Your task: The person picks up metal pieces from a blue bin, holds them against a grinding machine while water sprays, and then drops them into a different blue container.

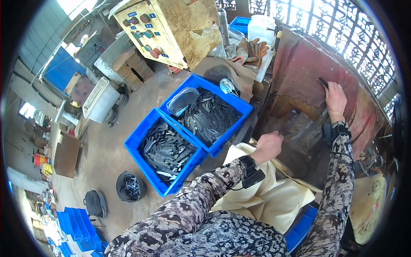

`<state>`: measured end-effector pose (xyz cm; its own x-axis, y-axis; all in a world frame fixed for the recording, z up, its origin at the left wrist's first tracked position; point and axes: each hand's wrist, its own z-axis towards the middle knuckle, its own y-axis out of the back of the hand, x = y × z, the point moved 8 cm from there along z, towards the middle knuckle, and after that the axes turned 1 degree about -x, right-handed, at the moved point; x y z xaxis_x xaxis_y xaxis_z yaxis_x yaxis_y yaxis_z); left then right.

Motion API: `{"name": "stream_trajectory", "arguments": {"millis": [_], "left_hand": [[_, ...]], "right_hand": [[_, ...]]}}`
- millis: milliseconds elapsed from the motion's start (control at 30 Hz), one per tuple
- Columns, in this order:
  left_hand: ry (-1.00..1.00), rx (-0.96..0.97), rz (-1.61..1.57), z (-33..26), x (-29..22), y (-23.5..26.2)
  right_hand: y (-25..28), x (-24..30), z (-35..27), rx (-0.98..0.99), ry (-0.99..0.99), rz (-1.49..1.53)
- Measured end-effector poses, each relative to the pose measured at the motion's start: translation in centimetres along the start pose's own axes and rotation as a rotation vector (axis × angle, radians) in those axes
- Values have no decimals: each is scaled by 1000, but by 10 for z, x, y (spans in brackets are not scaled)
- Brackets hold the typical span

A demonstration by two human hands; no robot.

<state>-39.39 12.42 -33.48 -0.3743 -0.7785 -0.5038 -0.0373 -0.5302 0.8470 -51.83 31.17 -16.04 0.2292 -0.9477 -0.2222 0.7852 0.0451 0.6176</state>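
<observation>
both forearms came in from the lower edge, sleeves in mottled camo print. left hand (269,144) was curled into a loose fist, knuckles up, arm bent at the elbow & reaching fwd-right; black strap w/ a small box on the wrist. right hand (335,99) was stretched further out & higher, arm nearly straight, fingers (329,88) closed in a pinch at the top, back of hand facing the camera. black band on that wrist too. hands well apart.

Small blue rectangular labels (147,26) beside round buttons on beige control box (171,25), top centre.
</observation>
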Motion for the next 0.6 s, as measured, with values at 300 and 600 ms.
{"name": "stream_trajectory", "arguments": {"millis": [300,600], "left_hand": [[0,-33,6,-1,2,-2],[6,-5,41,4,0,-4]], "right_hand": [[-4,-1,-2,-23,2,29],[-14,-12,-4,48,-33,51]]}}
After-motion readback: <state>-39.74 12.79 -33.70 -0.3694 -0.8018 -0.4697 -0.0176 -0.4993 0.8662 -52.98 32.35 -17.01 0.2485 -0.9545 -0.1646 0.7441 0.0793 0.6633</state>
